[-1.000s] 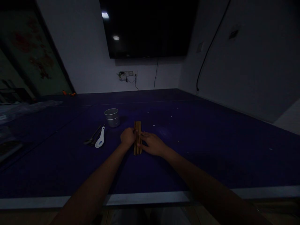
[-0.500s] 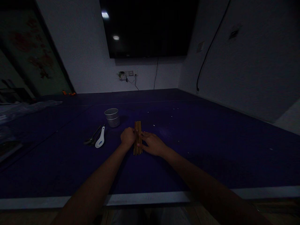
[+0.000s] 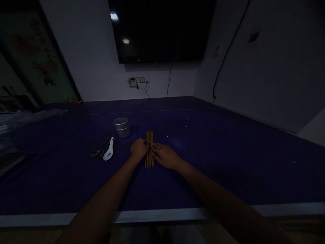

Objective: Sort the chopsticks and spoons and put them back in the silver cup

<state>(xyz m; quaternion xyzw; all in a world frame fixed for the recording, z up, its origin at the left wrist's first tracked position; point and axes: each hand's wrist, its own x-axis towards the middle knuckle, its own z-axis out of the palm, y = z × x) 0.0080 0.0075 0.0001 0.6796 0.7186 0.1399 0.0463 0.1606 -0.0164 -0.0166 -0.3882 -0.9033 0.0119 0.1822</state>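
Note:
A flat bundle of several wooden chopsticks (image 3: 149, 159) lies lengthwise in front of me on a purple tabletop. My left hand (image 3: 139, 148) is closed at the bundle's left side, its fingers curled against the chopsticks and partly hidden. From the right, my right hand (image 3: 166, 156) rests with fingers stretched out, fingertips touching the bundle's right edge. Left of my hands lies a white soup spoon (image 3: 108, 153) with a blue mark in its bowl. Beside it are dark metal spoons (image 3: 98, 152), partly overlapping. A grey metal cup (image 3: 122, 128) stands upright behind them.
The purple tabletop (image 3: 228, 162) has a pale front edge and small white specks. Clear plastic wrapping (image 3: 33, 117) lies at the far left. A wall with sockets (image 3: 139, 80) and a large dark television (image 3: 162, 30) rises behind. A wall also borders the right side.
My right thumb has drawn back from on top of the chopsticks toward their right edge. My left hand, the cup and the spoons look almost unmoved.

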